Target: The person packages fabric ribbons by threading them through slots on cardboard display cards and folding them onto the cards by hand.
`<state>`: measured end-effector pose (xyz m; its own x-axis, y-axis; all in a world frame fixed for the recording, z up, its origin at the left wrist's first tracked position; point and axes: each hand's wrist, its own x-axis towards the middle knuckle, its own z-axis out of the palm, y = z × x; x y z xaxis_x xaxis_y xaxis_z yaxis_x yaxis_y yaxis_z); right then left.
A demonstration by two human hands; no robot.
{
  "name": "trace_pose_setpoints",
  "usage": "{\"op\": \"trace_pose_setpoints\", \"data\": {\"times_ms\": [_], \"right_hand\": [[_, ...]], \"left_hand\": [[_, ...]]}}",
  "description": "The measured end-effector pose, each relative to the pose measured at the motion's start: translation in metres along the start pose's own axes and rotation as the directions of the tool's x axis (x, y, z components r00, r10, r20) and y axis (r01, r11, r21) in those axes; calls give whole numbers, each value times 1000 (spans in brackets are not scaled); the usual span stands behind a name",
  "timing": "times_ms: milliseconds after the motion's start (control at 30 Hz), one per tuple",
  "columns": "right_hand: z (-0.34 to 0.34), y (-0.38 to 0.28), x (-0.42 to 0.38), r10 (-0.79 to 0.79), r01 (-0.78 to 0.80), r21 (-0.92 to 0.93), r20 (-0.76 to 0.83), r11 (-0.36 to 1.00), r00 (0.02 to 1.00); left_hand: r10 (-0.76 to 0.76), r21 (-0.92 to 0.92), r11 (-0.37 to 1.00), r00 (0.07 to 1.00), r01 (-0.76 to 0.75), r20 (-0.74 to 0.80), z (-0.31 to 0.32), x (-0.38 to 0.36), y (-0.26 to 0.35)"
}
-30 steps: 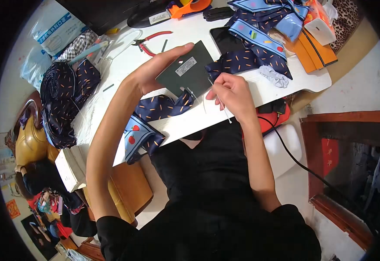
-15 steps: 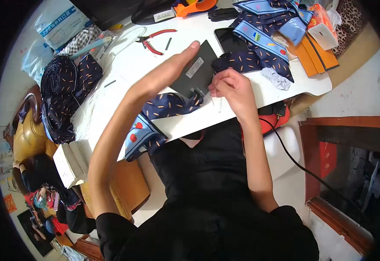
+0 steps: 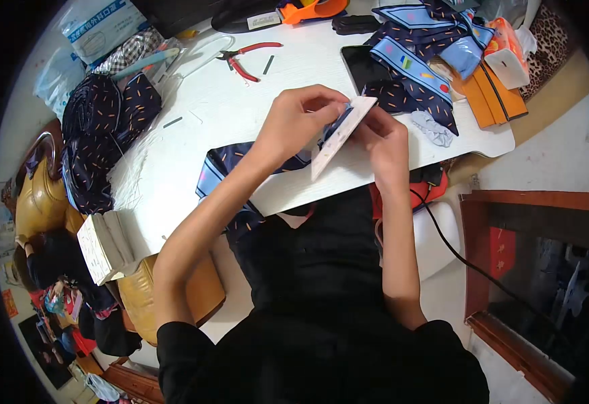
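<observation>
A thin flat board [image 3: 343, 138] is tilted up nearly on edge, a pale, marked side showing. Navy patterned fabric [image 3: 333, 128] lies against its left side, and a longer length of this scarf-like strip [image 3: 230, 158] with a light-blue end runs left over the table and hangs off its front edge. My left hand [image 3: 301, 121] is closed at the board's upper left, thumb and fingers pinching the fabric there. Behind the board's right side, my right hand [image 3: 385, 145] has its fingers curled against it; their tips are partly hidden.
Red-handled cutting pliers [image 3: 240, 59] lie at the back of the white table [image 3: 180, 155]. A dark phone [image 3: 365, 67], more patterned scarves [image 3: 412, 67] and an orange box [image 3: 489, 97] are at the right. Bundled navy fabric [image 3: 99, 128] sits left, beside loose white threads [image 3: 129, 175].
The board has turned from showing its dark, labelled side to standing almost on edge. My left hand has moved from its outer edge to the fabric; my right hand has shifted slightly right, behind it.
</observation>
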<state>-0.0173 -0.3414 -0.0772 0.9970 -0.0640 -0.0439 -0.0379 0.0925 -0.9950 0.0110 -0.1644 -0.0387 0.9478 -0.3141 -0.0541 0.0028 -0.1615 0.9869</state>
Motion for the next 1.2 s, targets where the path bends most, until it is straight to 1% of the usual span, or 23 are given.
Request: {"op": "trace_pose_setpoints", "data": {"times_ms": [33, 67, 100, 167, 200, 267, 367, 400, 467, 500, 567, 600, 633, 667, 700, 733, 833, 867, 967, 1000, 1100, 1167, 1200], "right_hand": [[0, 0, 0, 3, -3, 2, -3, 1000, 1000], [0, -1, 0, 4, -4, 5, -20, 1000, 1000], [-2, 0, 0, -2, 3, 20, -6, 1000, 1000], [-5, 4, 1, -17, 16, 53, 22, 998, 1000], [-5, 2, 3, 11, -11, -7, 37, 1000, 999], [-4, -3, 3, 64, -65, 10, 67, 998, 996], [-11, 1, -2, 74, -86, 92, 124, 992, 989], [-14, 1, -3, 94, -111, 104, 152, 988, 984], [-17, -1, -7, 81, -98, 68, 226, 993, 971], [-18, -1, -9, 88, -119, 129, 223, 985, 971], [-16, 0, -13, 102, -156, 248, 220, 956, 970], [-14, -1, -17, 52, -105, 283, 189, 953, 981], [-18, 3, -18, 87, -143, 308, 189, 940, 978], [-17, 3, -20, 108, -155, 359, 148, 920, 983], [-15, 2, -23, 132, -165, 408, 107, 898, 985], [-18, 0, -23, 178, -210, 449, 112, 869, 978], [-28, -2, -24, 130, -260, 628, 247, 733, 960], [-32, 1, -24, 129, -259, 605, 250, 753, 960], [-24, 5, -25, 136, -181, 353, 149, 918, 979], [-19, -1, -26, 161, -200, 380, 134, 903, 978], [-19, 3, -22, 166, -207, 313, 153, 927, 974], [-21, 9, -19, 189, -218, 222, 144, 951, 971], [-20, 9, -19, 201, -223, 175, 138, 959, 970]], "left_hand": [[-20, -76, 997, 999, 18, -25, 2, 1, -5], [-56, -261, 964, 998, 50, -15, 3, 2, -12], [-200, -426, 886, 980, 184, 9, 6, 2, -11], [-221, -608, 773, 975, 183, 13, 11, 3, -21], [-232, -631, 757, 973, 172, -14, 12, 2, -19], [-261, -672, 725, 963, 150, -66, 12, -2, -14], [38, -305, 941, 942, -147, -335, 12, 0, -18], [206, -233, 922, 900, -310, -384, 12, -1, -19], [448, 92, 890, 816, -447, -366, 8, -6, -18], [557, 248, 830, 765, -499, -323, 7, -9, -16], [617, 298, 781, 754, -550, -225, 12, -7, -16], [640, 319, 754, 751, -575, -160, 14, -7, -18], [660, 338, 725, 746, -600, -93, 16, -7, -20], [624, 274, 760, 779, -590, -53, 19, -7, -20], [582, 295, 780, 813, -552, -19, 22, -9, -19], [602, 354, 750, 799, -559, -13, 22, -9, -21], [642, 453, 677, 766, -580, 20, 21, -6, -25], [655, 473, 655, 755, -589, 34, 20, -5, -25], [660, 551, 593, 746, -588, 86, 19, -5, -30], [670, 575, 561, 734, -596, 107, 18, -5, -30], [675, 647, 480, 720, -593, 159, 11, -5, -32], [649, 697, 450, 740, -559, 174, 7, -7, -36], [676, 687, 413, 707, -598, 209, 3, -6, -39]]}}
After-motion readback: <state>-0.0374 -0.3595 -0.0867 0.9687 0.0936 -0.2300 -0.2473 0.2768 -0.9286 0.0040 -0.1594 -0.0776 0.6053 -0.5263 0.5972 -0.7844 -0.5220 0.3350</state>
